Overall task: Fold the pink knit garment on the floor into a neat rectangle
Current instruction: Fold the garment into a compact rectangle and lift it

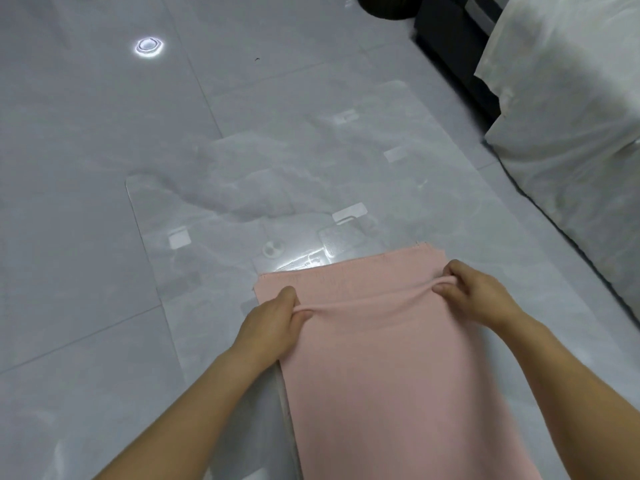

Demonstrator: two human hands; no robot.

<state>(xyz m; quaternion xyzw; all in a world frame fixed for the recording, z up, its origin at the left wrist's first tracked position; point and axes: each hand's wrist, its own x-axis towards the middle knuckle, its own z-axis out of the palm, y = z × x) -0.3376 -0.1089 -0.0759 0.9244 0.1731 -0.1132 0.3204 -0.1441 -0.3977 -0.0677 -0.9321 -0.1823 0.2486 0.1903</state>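
A person's left hand (273, 318) and right hand (479, 294), fingers pinching a raised ridge across the pink knit garment (374, 375) on the grey floor (104, 202), appear mid-fold, with the gathered layer next needing an even carry toward the garment's far edge.

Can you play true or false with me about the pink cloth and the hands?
1. Both hands pinch the pink cloth. True: the left hand and the right hand each have a grip on a raised fold.
2. The cloth lies on a wooden table. False: it lies on a shiny grey tiled floor.
3. The far edge of the cloth lies flat on the floor. True.
4. The cloth is blue. False: it is pink.
5. Something covered in white sheeting stands at the right. True.
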